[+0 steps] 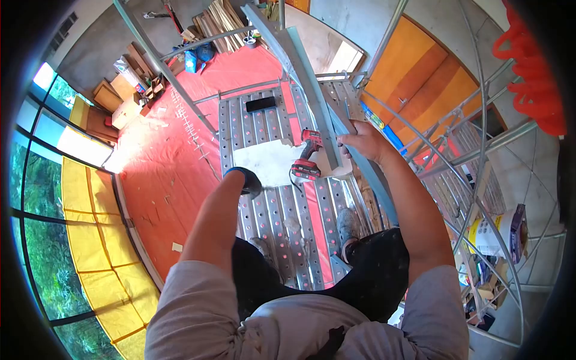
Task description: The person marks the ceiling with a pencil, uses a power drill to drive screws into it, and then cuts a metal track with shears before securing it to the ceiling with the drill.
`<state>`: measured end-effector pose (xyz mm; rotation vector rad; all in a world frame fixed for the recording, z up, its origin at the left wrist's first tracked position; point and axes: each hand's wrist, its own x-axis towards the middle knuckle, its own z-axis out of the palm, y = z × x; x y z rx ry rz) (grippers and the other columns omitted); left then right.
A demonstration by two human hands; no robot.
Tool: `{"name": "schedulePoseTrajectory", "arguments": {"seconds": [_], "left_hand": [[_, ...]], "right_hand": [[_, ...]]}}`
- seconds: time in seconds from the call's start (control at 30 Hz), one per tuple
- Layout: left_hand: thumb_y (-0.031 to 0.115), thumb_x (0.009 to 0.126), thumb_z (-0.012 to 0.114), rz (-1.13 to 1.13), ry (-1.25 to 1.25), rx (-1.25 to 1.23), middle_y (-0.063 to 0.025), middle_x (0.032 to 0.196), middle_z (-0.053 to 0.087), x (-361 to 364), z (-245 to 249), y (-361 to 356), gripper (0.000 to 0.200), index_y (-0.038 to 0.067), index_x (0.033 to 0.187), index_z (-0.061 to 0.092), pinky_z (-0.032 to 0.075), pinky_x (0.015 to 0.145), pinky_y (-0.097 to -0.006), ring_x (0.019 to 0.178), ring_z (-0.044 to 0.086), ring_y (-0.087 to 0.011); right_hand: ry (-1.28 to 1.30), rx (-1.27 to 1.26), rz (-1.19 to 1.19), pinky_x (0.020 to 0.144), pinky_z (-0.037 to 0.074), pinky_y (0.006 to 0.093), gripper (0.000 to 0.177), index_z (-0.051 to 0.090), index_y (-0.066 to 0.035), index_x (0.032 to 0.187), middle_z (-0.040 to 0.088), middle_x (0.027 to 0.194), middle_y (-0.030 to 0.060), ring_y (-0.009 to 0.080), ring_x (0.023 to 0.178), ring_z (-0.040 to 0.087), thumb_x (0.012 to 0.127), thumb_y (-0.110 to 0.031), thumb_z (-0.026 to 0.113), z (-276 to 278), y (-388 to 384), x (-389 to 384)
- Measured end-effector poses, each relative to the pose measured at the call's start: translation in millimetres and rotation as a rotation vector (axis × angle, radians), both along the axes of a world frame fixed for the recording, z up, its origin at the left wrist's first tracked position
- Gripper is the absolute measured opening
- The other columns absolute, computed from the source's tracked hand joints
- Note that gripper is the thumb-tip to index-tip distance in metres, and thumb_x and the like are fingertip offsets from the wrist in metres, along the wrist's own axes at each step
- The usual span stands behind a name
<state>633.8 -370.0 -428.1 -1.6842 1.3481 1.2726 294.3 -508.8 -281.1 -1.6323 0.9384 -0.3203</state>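
My right hand (pixel 364 141) is closed round a long grey metal channel (pixel 381 193), beside a second long metal strip (pixel 309 81) that runs up and away. My left hand (pixel 251 182) is low over the perforated platform, dark and partly hidden behind my wrist; its fingers cannot be made out. Between my hands, a red and black cordless drill (pixel 307 157) lies on a white sheet (pixel 267 161). A black phone (pixel 260 104) rests farther forward on the metal planks.
Perforated metal planks (pixel 273 210) form the platform under my feet, with scaffold tubes (pixel 198 43) around it. Red sheeting (pixel 162 186) covers the floor below. At right are crossed braces, a white bucket (pixel 495 237) and orange doors (pixel 414 84). Wood pieces (pixel 223 25) lean at the back.
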Motion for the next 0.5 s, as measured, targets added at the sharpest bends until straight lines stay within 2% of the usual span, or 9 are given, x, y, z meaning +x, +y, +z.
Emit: {"name": "schedulePoseTrajectory", "arguments": {"seconds": [0.07, 0.1, 0.17, 0.2, 0.3, 0.33, 0.43, 0.47, 0.5], "left_hand": [[0.032, 0.072, 0.071, 0.030, -0.019, -0.222, -0.0082, 0.081, 0.068, -6, 47, 4, 0.027, 0.006, 0.081, 0.073, 0.047, 0.061, -0.0430, 0.064, 0.062, -0.0230], [0.026, 0.077, 0.069, 0.041, 0.102, -0.309, -0.0071, 0.079, 0.067, 13, 16, 3, 0.030, 0.007, 0.099, 0.072, 0.048, 0.059, -0.0425, 0.060, 0.061, -0.0235], [0.024, 0.084, 0.068, 0.600, 0.426, -0.508, -0.0053, 0.075, 0.062, -2, 61, 33, 0.041, 0.007, 0.120, 0.061, 0.051, 0.056, -0.0337, 0.060, 0.060, -0.0161], [0.022, 0.087, 0.070, 0.613, 0.589, -0.644, -0.0015, 0.076, 0.057, -4, 52, 39, 0.046, 0.008, 0.128, 0.054, 0.050, 0.057, -0.0292, 0.061, 0.058, -0.0126], [0.018, 0.085, 0.072, 0.411, 0.531, -1.084, -0.0012, 0.083, 0.056, -32, 69, 55, 0.044, 0.008, 0.125, 0.055, 0.051, 0.060, -0.0299, 0.069, 0.059, -0.0111], [0.014, 0.082, 0.071, 0.486, 0.501, -0.976, -0.0025, 0.088, 0.056, -43, 89, 58, 0.051, 0.008, 0.129, 0.054, 0.052, 0.067, -0.0328, 0.079, 0.060, -0.0117], [0.012, 0.079, 0.069, 0.365, 0.465, -0.995, -0.0066, 0.093, 0.058, -60, 110, 68, 0.060, 0.007, 0.135, 0.050, 0.053, 0.077, -0.0362, 0.090, 0.062, -0.0177], [0.017, 0.078, 0.069, 0.307, 0.416, -1.038, -0.0148, 0.108, 0.062, -61, 113, 73, 0.070, 0.006, 0.142, 0.045, 0.051, 0.091, -0.0390, 0.104, 0.063, -0.0288], [0.018, 0.078, 0.069, 0.291, 0.397, -1.058, -0.0175, 0.114, 0.061, -63, 113, 76, 0.071, 0.005, 0.144, 0.044, 0.050, 0.095, -0.0402, 0.108, 0.061, -0.0319]], "right_hand": [[0.053, -0.012, 0.020, 0.068, 0.055, 0.0317, 0.031, 0.065, 0.001, 0.112, 0.070, 0.086, 0.0087, 0.0150, 0.070, 0.067, 0.091, -0.022, 0.067, 14, 4, -4], [0.080, -0.017, 0.027, 0.068, 0.055, 0.0318, 0.032, 0.065, 0.001, 0.113, 0.070, 0.087, 0.0087, 0.0150, 0.070, 0.067, 0.091, -0.022, 0.067, 19, 7, -7], [0.121, -0.060, 0.042, 0.071, 0.055, 0.0327, 0.035, 0.065, 0.001, 0.115, 0.071, 0.089, 0.0091, 0.0154, 0.072, 0.068, 0.091, -0.024, 0.068, 24, 9, -12], [0.141, -0.078, 0.050, 0.072, 0.055, 0.0332, 0.036, 0.064, 0.001, 0.116, 0.071, 0.089, 0.0092, 0.0155, 0.073, 0.069, 0.090, -0.024, 0.068, 25, 10, -14], [0.207, -0.178, 0.053, 0.074, 0.055, 0.0348, 0.039, 0.064, 0.001, 0.117, 0.072, 0.092, 0.0098, 0.0165, 0.076, 0.070, 0.090, -0.026, 0.068, 18, 12, -20], [0.209, -0.188, 0.058, 0.071, 0.056, 0.0350, 0.038, 0.064, 0.001, 0.117, 0.071, 0.092, 0.0103, 0.0167, 0.076, 0.070, 0.090, -0.025, 0.068, 15, 12, -22], [0.214, -0.230, 0.074, 0.069, 0.057, 0.0353, 0.038, 0.064, 0.001, 0.117, 0.071, 0.092, 0.0113, 0.0172, 0.077, 0.070, 0.090, -0.025, 0.068, 6, 8, -30], [0.211, -0.246, 0.084, 0.072, 0.056, 0.0352, 0.038, 0.064, 0.002, 0.117, 0.072, 0.093, 0.0111, 0.0174, 0.078, 0.071, 0.090, -0.026, 0.068, 2, 8, -31], [0.208, -0.263, 0.094, 0.074, 0.056, 0.0351, 0.039, 0.065, 0.002, 0.116, 0.073, 0.093, 0.0109, 0.0177, 0.078, 0.072, 0.089, -0.026, 0.069, -1, 7, -34]]}}
